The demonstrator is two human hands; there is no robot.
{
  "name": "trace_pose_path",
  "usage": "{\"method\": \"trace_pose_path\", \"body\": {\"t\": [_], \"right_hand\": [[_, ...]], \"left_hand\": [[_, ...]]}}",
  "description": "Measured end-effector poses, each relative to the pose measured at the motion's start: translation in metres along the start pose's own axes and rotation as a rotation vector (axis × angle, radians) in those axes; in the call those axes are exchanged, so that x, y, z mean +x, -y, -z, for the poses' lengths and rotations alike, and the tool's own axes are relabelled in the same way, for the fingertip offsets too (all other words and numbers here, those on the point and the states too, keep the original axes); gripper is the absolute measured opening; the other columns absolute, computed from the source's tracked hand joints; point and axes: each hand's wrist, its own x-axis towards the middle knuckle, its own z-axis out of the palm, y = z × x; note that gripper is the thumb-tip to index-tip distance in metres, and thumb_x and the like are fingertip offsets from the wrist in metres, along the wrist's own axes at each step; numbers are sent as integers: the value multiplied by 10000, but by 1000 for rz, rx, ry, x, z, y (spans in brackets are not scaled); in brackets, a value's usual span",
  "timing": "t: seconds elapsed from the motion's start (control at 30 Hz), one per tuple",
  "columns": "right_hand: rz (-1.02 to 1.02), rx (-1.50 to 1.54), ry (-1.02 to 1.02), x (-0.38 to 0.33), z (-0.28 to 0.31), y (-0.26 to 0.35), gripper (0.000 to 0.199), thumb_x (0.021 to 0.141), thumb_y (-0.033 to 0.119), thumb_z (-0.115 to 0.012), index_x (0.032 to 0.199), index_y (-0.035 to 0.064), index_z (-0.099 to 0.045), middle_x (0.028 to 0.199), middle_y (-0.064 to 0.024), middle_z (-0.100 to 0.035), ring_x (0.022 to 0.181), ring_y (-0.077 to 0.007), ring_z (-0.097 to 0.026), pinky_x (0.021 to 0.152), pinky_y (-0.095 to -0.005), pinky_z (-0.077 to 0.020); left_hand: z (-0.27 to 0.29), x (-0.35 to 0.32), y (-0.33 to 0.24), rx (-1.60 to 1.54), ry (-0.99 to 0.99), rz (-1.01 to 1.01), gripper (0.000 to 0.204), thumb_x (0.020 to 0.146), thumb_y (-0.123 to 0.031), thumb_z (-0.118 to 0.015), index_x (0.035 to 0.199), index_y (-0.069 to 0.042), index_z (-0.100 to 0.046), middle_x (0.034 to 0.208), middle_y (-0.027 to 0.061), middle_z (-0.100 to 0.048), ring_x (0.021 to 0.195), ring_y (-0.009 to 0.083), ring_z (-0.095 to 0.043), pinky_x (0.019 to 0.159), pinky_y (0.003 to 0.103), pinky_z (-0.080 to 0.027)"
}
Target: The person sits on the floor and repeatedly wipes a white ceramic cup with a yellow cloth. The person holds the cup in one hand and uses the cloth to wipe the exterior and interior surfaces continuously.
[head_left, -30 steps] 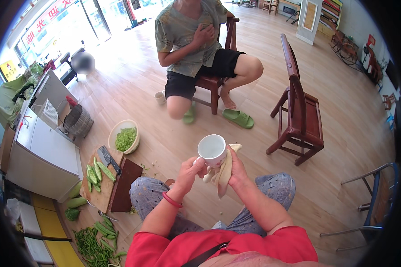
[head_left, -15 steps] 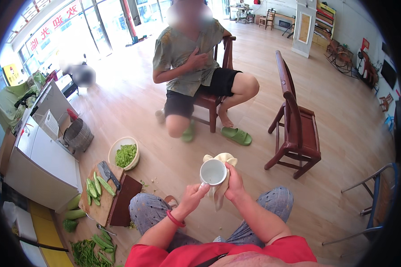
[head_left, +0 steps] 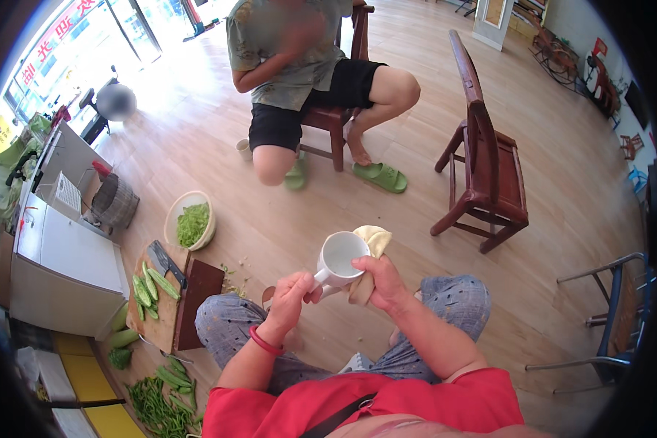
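A white mug (head_left: 335, 274) is held in front of me over my lap, its mouth turned up toward me and its pale inside showing. My left hand (head_left: 290, 296) is closed around the mug's handle on the left side. A cream cloth (head_left: 373, 239) lies against the mug's right and far side. My right hand (head_left: 384, 283) grips that cloth against the mug, with the thumb reaching over the rim. The cloth bunches above the right hand and also shows under it. Part of the right fingers is hidden behind the mug and cloth.
A person (head_left: 292, 73) sits on a wooden chair ahead; another wooden chair (head_left: 489, 175) stands to the right. At left are a bowl of sliced greens (head_left: 193, 225), a chopping board (head_left: 169, 312) with a knife (head_left: 166, 264) and cut gourds, and green peppers (head_left: 157, 401) on the floor.
The view has tipped downward. The mug has come nearer and leans more to one side. My right thumb now lies over its rim, and the cloth is bunched higher, no longer hanging long.
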Motion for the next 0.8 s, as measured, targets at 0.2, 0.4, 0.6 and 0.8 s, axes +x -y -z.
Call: {"method": "trace_pose_path", "body": {"t": [0.2, 0.4, 0.6, 0.8], "right_hand": [[3, 164, -113, 18, 11, 1, 377, 756, 86, -558, 1117, 10, -482, 1009, -104, -565, 927, -226, -560, 799, -372, -476], [27, 261, -135, 30, 27, -3, 373, 761, 77, -517, 1123, -10, -498, 1051, -111, -570, 969, -244, -575, 863, -396, -469], [45, 246, -200, 30, 32, 0, 365, 768, 73, -511, 1122, -16, -495, 1060, -109, -565, 967, -242, -576, 850, -397, -476], [32, 257, -250, 30, 33, 1, 362, 770, 59, -513, 1119, -30, -489, 1057, -122, -561, 969, -241, -573, 841, -398, -478]], "left_hand": [[-6, 24, -2, -305, -31, 159, 244, 898, -250, -541, 779, -37, -547, 692, 111, -606, 569, 129, -496, 563, 252, -406], [-4, 35, 15, -262, -71, 100, 180, 886, -204, -582, 857, -27, -560, 759, 140, -634, 596, 147, -545, 561, 264, -446], [-4, 39, 27, -248, -92, 75, 186, 892, -169, -565, 958, 2, -595, 826, 134, -640, 619, 176, -575, 574, 276, -470], [-6, 41, 31, -424, -72, 109, 202, 882, -133, -561, 1018, 7, -612, 899, 132, -628, 629, 191, -584, 576, 286, -472]]}}
